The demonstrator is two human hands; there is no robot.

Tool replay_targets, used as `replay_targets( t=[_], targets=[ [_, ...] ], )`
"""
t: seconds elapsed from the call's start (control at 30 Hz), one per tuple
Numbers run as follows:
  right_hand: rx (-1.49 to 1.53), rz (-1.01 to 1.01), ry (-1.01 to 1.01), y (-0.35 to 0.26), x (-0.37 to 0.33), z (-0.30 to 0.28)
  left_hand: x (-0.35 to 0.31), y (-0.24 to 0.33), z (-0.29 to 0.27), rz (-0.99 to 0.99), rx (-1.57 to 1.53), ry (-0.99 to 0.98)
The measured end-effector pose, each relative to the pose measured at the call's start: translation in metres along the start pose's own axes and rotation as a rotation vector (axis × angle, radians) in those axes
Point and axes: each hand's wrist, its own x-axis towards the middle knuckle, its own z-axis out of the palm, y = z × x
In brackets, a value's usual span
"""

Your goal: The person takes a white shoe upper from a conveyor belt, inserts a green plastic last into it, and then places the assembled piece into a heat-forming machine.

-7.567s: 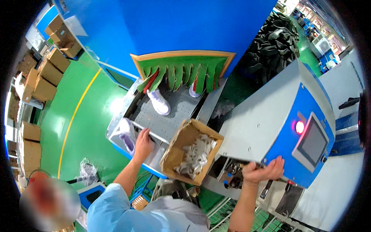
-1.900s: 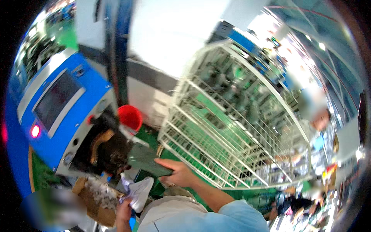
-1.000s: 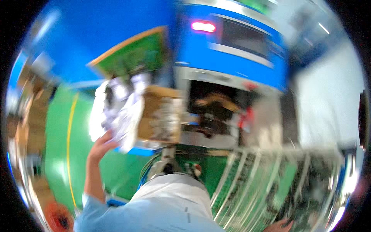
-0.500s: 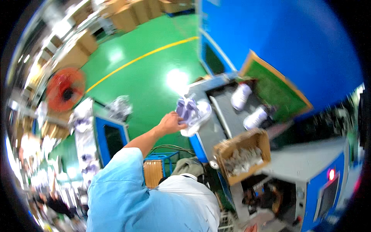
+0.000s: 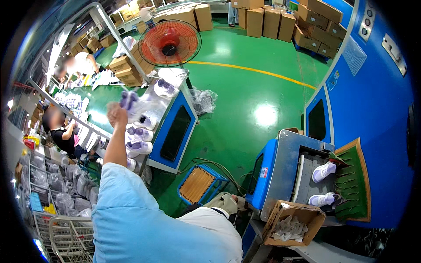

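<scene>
My left hand, arm stretched out to the left, is closed on a white and lavender sneaker. Motion smears it, and I cannot tell whether a second one is with it. Beneath and beside the hand, several similar sneakers line a metal-topped bench. On the right, two more white and lavender sneakers, one farther and one nearer, sit on a grey conveyor bed by a green strip curtain. My right hand is out of view.
A slatted stool stands between the bench and the blue machine. A cardboard box of crumpled paper sits by the conveyor. Beyond the bench stands a red fan. Two people work at left; a wire rack is near.
My left hand has swung from beside the conveyor machine to over the bench, carrying footwear. The view has turned left, bringing more of the bench and the rack into sight.
</scene>
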Motion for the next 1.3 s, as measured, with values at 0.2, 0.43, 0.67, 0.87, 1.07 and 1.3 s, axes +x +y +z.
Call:
replay_targets(
  t=[0.2,0.43,0.67,0.87,1.07,1.3],
  targets=[
    [-0.158,-0.163,0.578,-0.042,0.012,-0.042,-0.111,0.193,-0.050,0.297,-0.792,-0.344],
    [-0.532,0.129,1.211,0.004,0.088,-0.129,-0.392,0.524,-0.216,1.123,-1.248,-1.226],
    [-0.979,0.123,1.370,0.039,0.116,-0.115,-0.609,0.735,-0.361,1.429,-1.239,-1.257],
    [-1.135,0.075,1.322,0.049,0.107,-0.111,-0.665,0.759,-0.373,1.330,-1.269,-1.148],
    [-0.899,0.179,1.311,0.043,0.107,-0.098,-0.570,0.771,-0.399,1.562,-1.074,-1.123],
    [0.029,0.117,1.133,-0.046,0.088,-0.075,-0.444,0.558,-0.417,0.873,-1.363,-2.553]
  ],
)
